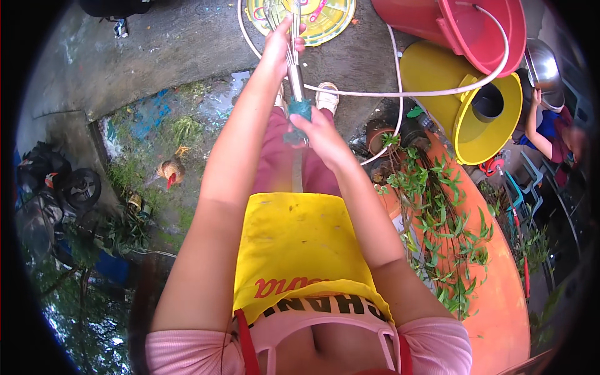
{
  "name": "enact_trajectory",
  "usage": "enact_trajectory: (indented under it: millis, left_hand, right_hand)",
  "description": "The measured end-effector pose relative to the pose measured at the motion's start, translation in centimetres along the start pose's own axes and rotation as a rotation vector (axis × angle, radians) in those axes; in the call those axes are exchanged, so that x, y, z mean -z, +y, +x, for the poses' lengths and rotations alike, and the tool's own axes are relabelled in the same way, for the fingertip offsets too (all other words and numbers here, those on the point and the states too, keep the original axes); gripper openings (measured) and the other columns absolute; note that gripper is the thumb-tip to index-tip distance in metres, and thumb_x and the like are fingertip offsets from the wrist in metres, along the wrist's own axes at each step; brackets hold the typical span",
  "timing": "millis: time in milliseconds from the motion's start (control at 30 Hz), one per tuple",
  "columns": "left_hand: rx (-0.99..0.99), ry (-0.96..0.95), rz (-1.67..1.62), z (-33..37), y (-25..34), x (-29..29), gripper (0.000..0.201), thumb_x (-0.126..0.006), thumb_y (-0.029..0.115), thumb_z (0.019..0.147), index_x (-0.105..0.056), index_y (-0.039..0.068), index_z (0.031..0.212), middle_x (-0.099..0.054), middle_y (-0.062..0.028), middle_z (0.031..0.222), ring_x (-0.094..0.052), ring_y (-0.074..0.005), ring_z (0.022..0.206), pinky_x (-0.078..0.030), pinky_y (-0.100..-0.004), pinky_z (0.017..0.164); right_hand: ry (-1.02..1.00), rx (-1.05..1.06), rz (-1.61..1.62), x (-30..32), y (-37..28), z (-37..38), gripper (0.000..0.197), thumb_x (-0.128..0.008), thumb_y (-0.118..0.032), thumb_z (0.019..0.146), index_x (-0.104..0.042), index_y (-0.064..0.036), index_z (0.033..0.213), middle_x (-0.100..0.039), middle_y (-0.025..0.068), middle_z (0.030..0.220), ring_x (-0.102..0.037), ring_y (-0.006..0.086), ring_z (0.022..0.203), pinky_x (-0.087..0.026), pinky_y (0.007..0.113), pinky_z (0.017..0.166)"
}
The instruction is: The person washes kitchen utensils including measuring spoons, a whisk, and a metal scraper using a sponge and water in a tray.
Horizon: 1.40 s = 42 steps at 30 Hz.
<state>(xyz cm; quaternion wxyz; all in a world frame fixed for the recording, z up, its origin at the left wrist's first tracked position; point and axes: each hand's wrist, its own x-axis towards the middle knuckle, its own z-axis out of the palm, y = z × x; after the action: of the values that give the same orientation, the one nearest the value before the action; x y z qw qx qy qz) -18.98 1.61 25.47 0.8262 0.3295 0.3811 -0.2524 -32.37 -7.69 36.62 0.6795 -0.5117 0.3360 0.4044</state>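
Note:
A metal whisk (295, 82) is held out in front of me, its wires up at the far end and its handle toward me. My left hand (282, 45) is closed around the whisk where the wires meet the handle. My right hand (322, 134) presses a green scouring pad (300, 110) against the near end of the handle. What looks like water runs down below the pad. Under the whisk's wires, a yellow round tub or lid (337, 22) has a pink item (318, 11) in it.
A pale hose (431, 94) crosses the ground and loops over a red bucket (487, 37) and a tipped yellow bucket (431, 78). Leafy plants (437, 231) cover an orange ledge at right. Another person's arm (534, 128) touches a steel bowl (545, 72). A chicken (170, 172) stands at left.

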Motion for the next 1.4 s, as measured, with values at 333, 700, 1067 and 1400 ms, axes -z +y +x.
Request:
enact_trajectory:
  millis: [333, 700, 1067, 1400]
  left_hand:
    - [-0.005, -0.162, -0.072, -1.4, 2.4, -3.2, 0.043, -0.054, 0.04, 0.087, -0.046, 0.002, 0.103, -0.04, 0.0021, 0.063, -0.032, -0.0012, 0.042, -0.027, -0.0143, 0.035]
    - [-0.03, -0.145, -0.053, 0.2, 5.0, -4.0, 0.039, -0.051, 0.037, 0.089, -0.048, -0.001, 0.101, -0.041, 0.0023, 0.065, -0.036, -0.0014, 0.048, -0.033, -0.013, 0.04]
    - [-0.006, -0.581, -0.03, -6.1, 5.5, -5.6, 0.058, -0.022, 0.05, 0.094, -0.047, 0.001, 0.107, -0.057, -0.0064, 0.087, -0.057, -0.0164, 0.079, -0.047, -0.0306, 0.074]
    - [-0.044, -0.777, 0.08, -7.9, 6.2, -6.4, 0.06, -0.016, 0.046, 0.095, -0.037, 0.001, 0.129, -0.055, -0.0133, 0.108, -0.055, -0.0196, 0.096, -0.042, -0.0345, 0.088]
  right_hand:
    - [-0.018, 0.005, 0.32, 0.0, -5.7, 5.5, 0.055, -0.027, -0.051, 0.093, -0.049, -0.004, 0.076, -0.05, 0.0061, 0.054, -0.048, 0.0162, 0.041, -0.039, 0.027, 0.039]
    - [0.425, 0.536, -0.556, -2.4, -6.4, 3.3, 0.037, -0.05, -0.028, 0.088, -0.047, 0.0079, 0.1, -0.058, 0.0298, 0.082, -0.058, 0.0437, 0.083, -0.044, 0.047, 0.074]
    - [0.412, 0.291, 0.088, -2.2, -6.7, 3.7, 0.06, -0.018, -0.045, 0.096, -0.049, -0.0054, 0.064, -0.043, 0.0028, 0.044, -0.04, 0.0125, 0.034, -0.033, 0.026, 0.034]
    - [0.593, 0.576, 0.148, -1.8, -5.5, 5.0, 0.042, -0.032, -0.029, 0.096, -0.052, 0.0001, 0.075, -0.05, 0.0054, 0.055, -0.048, 0.0139, 0.044, -0.039, 0.027, 0.042]
